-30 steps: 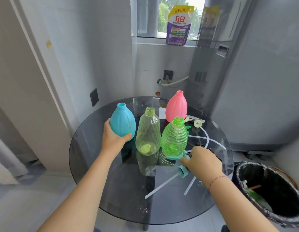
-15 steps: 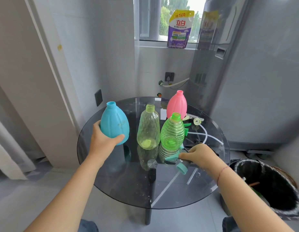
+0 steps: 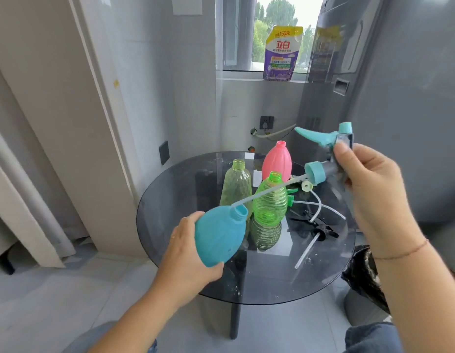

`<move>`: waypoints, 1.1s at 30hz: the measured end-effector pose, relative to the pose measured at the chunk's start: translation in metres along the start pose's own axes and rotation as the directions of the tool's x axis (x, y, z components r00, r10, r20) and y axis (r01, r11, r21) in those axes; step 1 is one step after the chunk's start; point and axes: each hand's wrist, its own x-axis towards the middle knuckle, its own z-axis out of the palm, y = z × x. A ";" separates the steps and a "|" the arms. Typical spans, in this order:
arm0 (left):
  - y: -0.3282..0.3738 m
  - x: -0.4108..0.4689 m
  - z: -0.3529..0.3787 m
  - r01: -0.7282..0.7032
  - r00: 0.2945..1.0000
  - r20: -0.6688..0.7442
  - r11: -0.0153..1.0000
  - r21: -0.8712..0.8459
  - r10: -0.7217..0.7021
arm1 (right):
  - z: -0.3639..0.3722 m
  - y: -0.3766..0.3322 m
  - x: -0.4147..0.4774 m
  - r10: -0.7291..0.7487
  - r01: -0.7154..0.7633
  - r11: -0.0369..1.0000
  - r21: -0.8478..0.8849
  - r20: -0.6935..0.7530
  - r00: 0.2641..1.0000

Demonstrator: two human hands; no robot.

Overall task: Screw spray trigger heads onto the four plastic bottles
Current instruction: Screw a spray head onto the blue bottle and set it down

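1. The left hand (image 3: pixel 188 253), lower centre of the frame, has its grip wrapped around the base of the blue bottle (image 3: pixel 220 234), holding it off the counter (image 3: pixel 170 225) and tilted so its open neck points up and to the right.
2. The right hand (image 3: pixel 369 189), at right of the frame, has its grip closed on the body of a blue spray head (image 3: pixel 328 149), raised well above the counter. Its nozzle points to the upper left and its screw collar faces the bottle.
3. The long white tube (image 3: pixel 269 191) of that head slants down to the left; its tip sits right at the blue bottle's mouth, whether just inside or just at the rim I cannot tell. The collar is well apart from the neck.
4. Progress, judging from this: no bottle wears a head yet. The clear bottle (image 3: pixel 236 187), green bottle (image 3: pixel 270 200) and pink bottle (image 3: pixel 276 161) stand with open necks at the centre of the counter.
5. More spray heads and loose tubes lie to the right of the bottles, among them a black spray head (image 3: pixel 320 229); the others are partly hidden.
6. What is left: slide the tube in, seat and turn the collar, then repeat for three bottles.
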 end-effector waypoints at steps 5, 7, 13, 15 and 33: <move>-0.003 0.002 0.002 -0.020 1.000 -0.019 0.996 0.088 0.022 | 0.006 -0.014 -0.010 -0.139 0.130 0.977 -0.167 -0.044 0.989; -0.004 0.003 0.003 -0.014 0.999 -0.032 0.994 0.108 0.018 | 0.005 -0.012 -0.010 -0.129 0.118 0.974 -0.191 -0.046 0.991; -0.005 0.009 0.005 0.005 0.999 -0.041 0.992 0.125 0.001 | 0.002 -0.003 -0.006 -0.135 0.124 0.961 -0.249 -0.029 0.990; -0.002 0.010 0.006 -0.011 1.000 -0.023 0.992 0.124 0.014 | 0.006 0.003 -0.006 -0.160 0.157 0.952 -0.263 0.013 0.987; 0.014 0.022 -0.007 0.413 0.648 0.746 0.754 -0.511 0.151 | 0.019 0.040 -0.007 0.115 -0.053 0.992 -0.113 0.657 0.746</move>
